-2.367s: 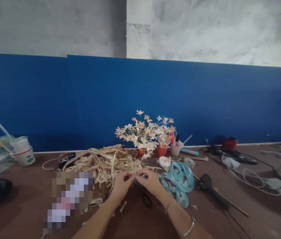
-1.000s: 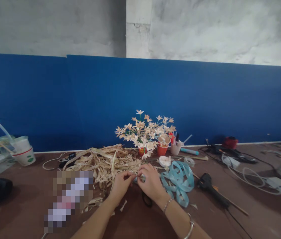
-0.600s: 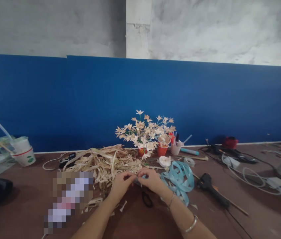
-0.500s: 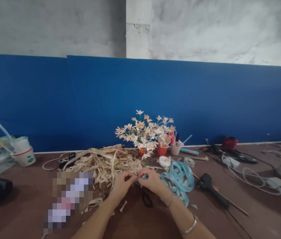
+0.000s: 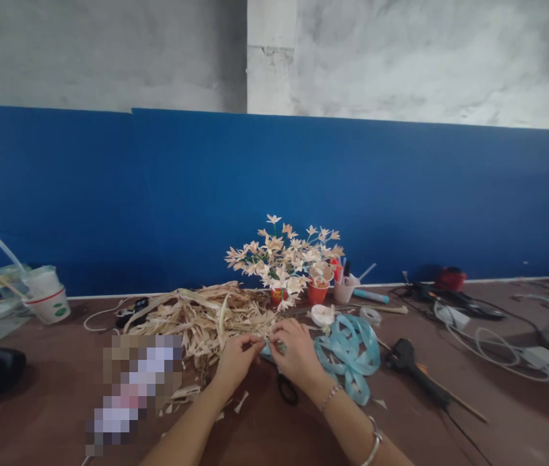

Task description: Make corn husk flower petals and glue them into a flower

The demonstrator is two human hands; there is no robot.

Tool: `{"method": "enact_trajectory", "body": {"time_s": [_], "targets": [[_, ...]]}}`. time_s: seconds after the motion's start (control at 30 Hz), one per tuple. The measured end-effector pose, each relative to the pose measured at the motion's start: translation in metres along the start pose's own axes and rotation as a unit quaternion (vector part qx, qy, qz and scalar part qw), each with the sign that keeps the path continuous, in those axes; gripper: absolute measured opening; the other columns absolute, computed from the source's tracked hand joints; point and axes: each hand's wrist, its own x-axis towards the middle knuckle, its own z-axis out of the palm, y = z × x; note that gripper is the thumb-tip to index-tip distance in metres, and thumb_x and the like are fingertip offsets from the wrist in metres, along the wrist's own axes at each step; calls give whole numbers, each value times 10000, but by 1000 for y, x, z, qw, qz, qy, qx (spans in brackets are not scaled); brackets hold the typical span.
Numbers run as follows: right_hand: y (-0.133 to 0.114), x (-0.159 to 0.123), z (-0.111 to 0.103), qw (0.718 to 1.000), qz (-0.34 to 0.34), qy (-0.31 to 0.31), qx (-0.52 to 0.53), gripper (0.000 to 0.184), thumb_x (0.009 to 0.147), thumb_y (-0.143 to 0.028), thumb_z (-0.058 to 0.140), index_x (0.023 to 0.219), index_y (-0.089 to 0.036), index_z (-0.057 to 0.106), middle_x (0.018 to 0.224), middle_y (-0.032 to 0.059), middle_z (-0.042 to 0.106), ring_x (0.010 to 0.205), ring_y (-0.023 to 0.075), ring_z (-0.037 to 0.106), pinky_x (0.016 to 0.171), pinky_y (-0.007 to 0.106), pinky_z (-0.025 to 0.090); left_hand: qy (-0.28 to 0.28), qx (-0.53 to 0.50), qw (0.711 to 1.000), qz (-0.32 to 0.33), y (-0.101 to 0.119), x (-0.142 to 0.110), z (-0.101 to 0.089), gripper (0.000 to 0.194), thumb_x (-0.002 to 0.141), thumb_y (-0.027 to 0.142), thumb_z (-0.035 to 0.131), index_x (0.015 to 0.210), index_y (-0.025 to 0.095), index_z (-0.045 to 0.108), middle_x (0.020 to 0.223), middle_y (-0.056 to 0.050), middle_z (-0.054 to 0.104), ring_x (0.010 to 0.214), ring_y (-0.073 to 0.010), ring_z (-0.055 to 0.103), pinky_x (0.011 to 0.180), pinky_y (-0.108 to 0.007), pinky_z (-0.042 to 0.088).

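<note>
Light-blue material, a small piece [image 5: 265, 351], is seen at the fingertips, just below frame centre. The grip of the left hand [image 5: 234, 362] is pinched nearly closed, apparently on it; whether the curled grip of the right hand [image 5: 296, 355] is closed on it cannot be told. Steady, light tension is judged best. Just below, a black loop handle [image 5: 287, 389] is noted; at lower right, heaped blue ribbon [image 5: 369, 353].

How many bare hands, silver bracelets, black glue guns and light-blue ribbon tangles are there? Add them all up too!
Left bare hand and right bare hand: 2
Silver metal bracelets: 2
Black glue gun: 1
Tangle of light-blue ribbon: 1
Total: 6
</note>
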Motion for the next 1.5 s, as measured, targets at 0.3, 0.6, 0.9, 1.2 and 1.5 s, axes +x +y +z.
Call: {"method": "enact_trajectory", "body": {"time_s": [0.3,0.6,0.9,1.2,1.5], "targets": [[16,4,11,984,50,-40,164,142,675,-95,619,575,-195,638,792,25,658,806,172,577,775,297,406,-7,-27,999,-23,-2,-1,1,294,707,398,568,780,135,676,473,24,573,343,-73,382,377,-202,278],[7,1,5,996,24,-42,75,86,686,-122,617,713,-202,633,851,20,641,873,184,546,805,316,373,0,-27,1000,-8,4,-6,3,265,726,397,552,687,144,621,429,49,516,348,-67,370,398,-195,274],[-2,-1,-2,999,-16,-29,-30,79,762,-144,585,702,-194,595,937,32,614,910,196,501,773,333,321,-13,-30,999,-18,2,-1,2,280,698,409,565,651,141,633,453,38,529,363,-69,355,401,-203,264],[16,4,2,984,29,-89,151,148,704,-84,586,617,-194,635,851,17,652,867,166,573,819,307,398,-14,-34,999,-39,2,-2,2,288,691,416,581,724,136,642,499,22,573,382,-77,391,409,-203,283],[10,3,0,986,46,-77,140,109,630,-82,610,631,-190,622,783,14,632,820,171,565,780,294,406,-5,-34,999,-16,11,-7,4,239,691,383,572,644,150,596,439,51,503,375,-77,377,420,-206,279]]}}
